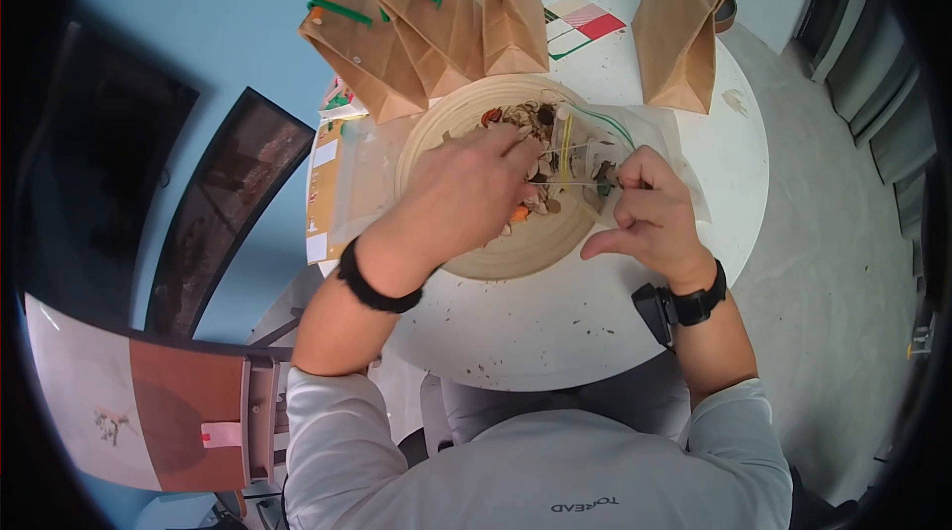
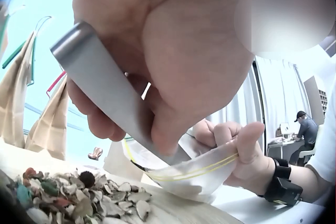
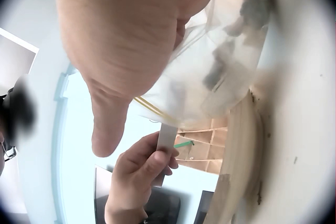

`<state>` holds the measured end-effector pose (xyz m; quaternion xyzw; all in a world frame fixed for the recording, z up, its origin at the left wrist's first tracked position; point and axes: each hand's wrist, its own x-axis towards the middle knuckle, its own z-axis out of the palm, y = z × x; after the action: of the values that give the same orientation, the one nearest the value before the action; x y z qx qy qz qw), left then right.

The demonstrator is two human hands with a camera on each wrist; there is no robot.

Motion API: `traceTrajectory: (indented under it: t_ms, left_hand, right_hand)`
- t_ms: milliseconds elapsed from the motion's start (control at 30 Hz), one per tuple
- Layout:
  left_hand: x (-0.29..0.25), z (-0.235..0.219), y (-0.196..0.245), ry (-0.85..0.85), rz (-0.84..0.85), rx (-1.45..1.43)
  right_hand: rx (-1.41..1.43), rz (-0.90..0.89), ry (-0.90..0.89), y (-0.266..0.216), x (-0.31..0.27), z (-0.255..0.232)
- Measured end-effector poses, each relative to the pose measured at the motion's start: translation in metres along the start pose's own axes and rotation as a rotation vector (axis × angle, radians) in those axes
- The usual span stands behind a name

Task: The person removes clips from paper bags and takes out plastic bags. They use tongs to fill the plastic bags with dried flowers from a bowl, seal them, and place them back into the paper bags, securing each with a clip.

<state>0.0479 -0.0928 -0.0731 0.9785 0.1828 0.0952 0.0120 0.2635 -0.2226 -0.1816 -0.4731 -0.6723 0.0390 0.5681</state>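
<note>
My left hand (image 1: 466, 191) is over the round wooden tray (image 1: 481, 260). It grips flat metal tongs (image 2: 107, 79) with a rounded bend at one end; their far end dips into the mouth of a clear zip bag (image 2: 197, 179) with a yellow seal line. My right hand (image 1: 656, 218) holds that bag at its rim, fingers curled at the opening and thumb apart in the head view. Dark and greyish pieces (image 3: 254, 11) show through the bag's wall. In the tray lies a heap of dried potpourri (image 2: 89, 198), pale chips with orange, green and dark bits.
Several brown paper bags (image 1: 357, 44) with green and red clips stand along the table's far side, one (image 1: 679, 34) at the right. A colour card (image 1: 585, 24) lies between them. Crumbs dot the white table (image 1: 535, 342) near its front edge. A person (image 2: 306, 132) sits far behind.
</note>
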Motion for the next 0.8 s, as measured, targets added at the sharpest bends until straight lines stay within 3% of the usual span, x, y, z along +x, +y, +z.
traceTrajectory:
  t_ms: [100, 300, 400, 600, 800]
  left_hand:
    - [-0.006, -0.010, -0.039, 0.031, -0.068, -0.009]
    - [0.010, 0.035, -0.158, -0.198, -0.275, -0.254]
    - [0.027, 0.048, -0.141, -0.136, -0.139, -0.252]
    - [0.042, 0.060, -0.121, -0.280, -0.042, -0.302]
    - [0.020, 0.055, -0.116, -0.290, -0.042, -0.233]
  right_hand:
    - [-0.018, 0.032, 0.066, 0.000, -0.001, 0.002]
    - [-0.051, 0.003, 0.142, 0.009, -0.006, -0.002]
    - [-0.077, -0.052, 0.196, 0.009, -0.007, -0.003]
    - [-0.127, -0.015, 0.212, 0.008, -0.011, -0.003]
    - [-0.138, 0.014, 0.220, 0.011, -0.012, -0.001]
